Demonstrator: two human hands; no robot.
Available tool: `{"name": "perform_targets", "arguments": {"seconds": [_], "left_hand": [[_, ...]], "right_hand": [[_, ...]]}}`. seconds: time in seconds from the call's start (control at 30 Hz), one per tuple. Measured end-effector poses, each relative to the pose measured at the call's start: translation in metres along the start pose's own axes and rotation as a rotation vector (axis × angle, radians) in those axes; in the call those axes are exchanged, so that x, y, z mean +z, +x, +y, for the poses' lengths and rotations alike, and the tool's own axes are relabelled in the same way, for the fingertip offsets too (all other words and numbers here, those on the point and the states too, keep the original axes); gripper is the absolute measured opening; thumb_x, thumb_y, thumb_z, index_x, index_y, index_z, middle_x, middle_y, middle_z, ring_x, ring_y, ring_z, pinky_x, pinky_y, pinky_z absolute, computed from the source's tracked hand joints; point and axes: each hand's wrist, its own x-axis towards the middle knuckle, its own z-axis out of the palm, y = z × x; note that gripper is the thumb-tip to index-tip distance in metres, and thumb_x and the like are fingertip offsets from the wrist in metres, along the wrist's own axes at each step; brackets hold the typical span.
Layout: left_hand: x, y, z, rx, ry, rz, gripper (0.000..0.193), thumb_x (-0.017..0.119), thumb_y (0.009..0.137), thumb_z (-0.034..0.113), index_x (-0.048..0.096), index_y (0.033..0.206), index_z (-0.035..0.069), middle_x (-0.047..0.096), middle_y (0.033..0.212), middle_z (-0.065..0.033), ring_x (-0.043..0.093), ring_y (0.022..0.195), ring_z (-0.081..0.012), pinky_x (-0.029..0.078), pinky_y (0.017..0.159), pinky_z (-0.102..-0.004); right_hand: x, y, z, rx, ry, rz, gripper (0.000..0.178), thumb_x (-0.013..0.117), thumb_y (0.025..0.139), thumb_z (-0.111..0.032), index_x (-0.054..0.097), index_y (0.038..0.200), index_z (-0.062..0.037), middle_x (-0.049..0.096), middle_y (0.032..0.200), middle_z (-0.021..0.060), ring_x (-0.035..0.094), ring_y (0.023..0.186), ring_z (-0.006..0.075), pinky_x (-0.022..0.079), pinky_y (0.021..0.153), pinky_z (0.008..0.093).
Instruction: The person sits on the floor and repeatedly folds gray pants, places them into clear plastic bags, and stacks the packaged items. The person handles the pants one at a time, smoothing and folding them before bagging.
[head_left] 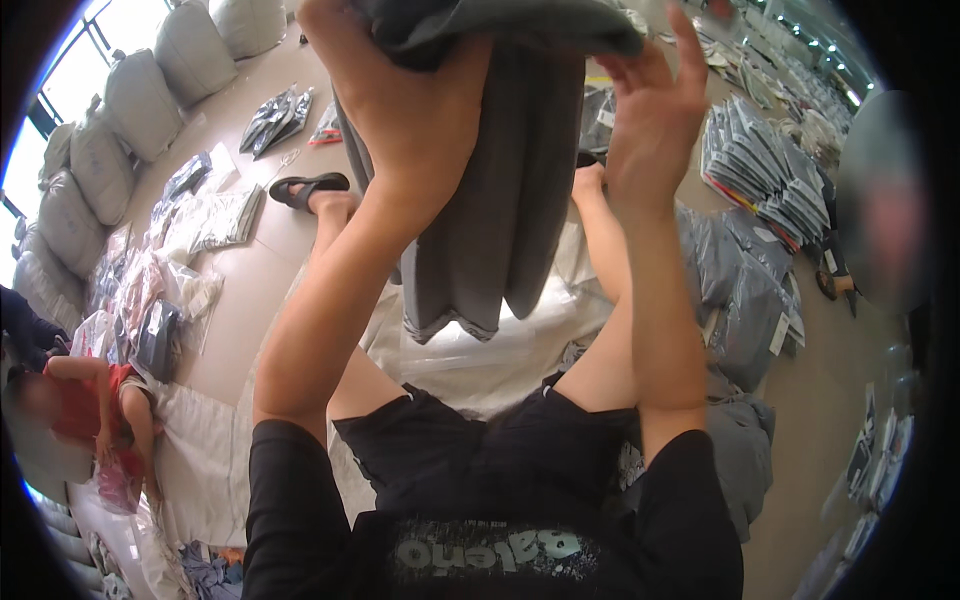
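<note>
A dark grey garment (480, 215) hangs in long folds in front of me, its lower hems reaching down between my knees. My left hand (425, 125) is raised and closed on its upper part, where the cloth drapes over and hides most of the fingers. On the other side, my right hand (655, 125) is lifted with the fingers apart, one of them pointing up. Its bent fingers are close beside the garment's upper right edge; whether they touch it I cannot tell. Whether the garment is trousers or a top does not show.
Below the garment lies a pale sheet (390, 340). Bagged clothes (740, 290) lie beside my right leg, near stacked packaged garments (765, 165). Several white sacks (140, 105) line the left wall. A person in red (90, 400) sits at the left, near more packaged clothes (215, 220).
</note>
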Motion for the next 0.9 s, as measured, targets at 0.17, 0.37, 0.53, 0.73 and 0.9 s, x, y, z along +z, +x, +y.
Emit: {"name": "perform_targets", "arguments": {"seconds": [0.17, 0.37, 0.53, 0.73, 0.9], "left_hand": [[0.04, -0.026, -0.01, -0.354, -0.062, 0.053, 0.06, 0.078, 0.086, -0.003, 0.046, 0.137, 0.001, 0.061, 0.117, -0.0148, 0.061, 0.112, -0.0254, 0.05, 0.101, -0.0374], [0.05, -0.144, -0.163, -0.588, 0.241, 0.012, 0.069, 0.086, 0.085, 0.018, 0.047, 0.139, -0.001, 0.066, 0.119, -0.0184, 0.065, 0.11, -0.0287, 0.051, 0.098, -0.041], [0.009, -0.283, -0.247, -1.269, 0.075, -0.169, 0.104, 0.087, 0.088, 0.036, 0.025, 0.162, -0.003, 0.061, 0.142, -0.0302, 0.062, 0.13, -0.0372, 0.048, 0.109, -0.0421], [-0.149, -0.49, -0.151, -1.244, 0.588, -0.939, 0.062, 0.075, 0.096, 0.046, 0.063, 0.132, -0.003, 0.066, 0.125, -0.0292, 0.065, 0.114, -0.0455, 0.052, 0.099, -0.0524], [-0.131, -0.443, -0.122, -0.734, 0.59, -0.839, 0.05, 0.077, 0.092, 0.016, 0.062, 0.138, 0.005, 0.064, 0.106, -0.0153, 0.061, 0.102, -0.0354, 0.048, 0.089, -0.0466]], "right_hand": [[-0.057, -0.176, 0.029, 0.883, -0.169, -0.082, 0.107, 0.093, 0.079, -0.039, 0.037, 0.161, -0.0007, 0.056, 0.15, 0.0118, 0.055, 0.137, 0.0228, 0.043, 0.116, 0.0383], [-0.054, -0.248, 0.072, 1.271, 0.125, 0.21, 0.069, 0.083, 0.091, -0.021, 0.052, 0.149, 0.0001, 0.068, 0.135, 0.0107, 0.064, 0.123, 0.0206, 0.052, 0.106, 0.0352], [-0.111, -0.289, 0.143, 1.593, -0.048, 0.286, 0.066, 0.08, 0.094, -0.024, 0.052, 0.149, 0.0008, 0.067, 0.137, 0.0114, 0.064, 0.124, 0.0207, 0.05, 0.107, 0.0346], [-0.159, -0.386, 0.193, 1.462, -0.53, 0.151, 0.066, 0.08, 0.092, -0.023, 0.053, 0.145, 0.0035, 0.071, 0.13, 0.0178, 0.068, 0.119, 0.0283, 0.053, 0.105, 0.04], [-0.155, -0.324, 0.186, 1.579, -1.066, -0.263, 0.059, 0.079, 0.091, -0.021, 0.058, 0.141, 0.0013, 0.069, 0.133, 0.0224, 0.07, 0.12, 0.0339, 0.054, 0.103, 0.0416]]}}
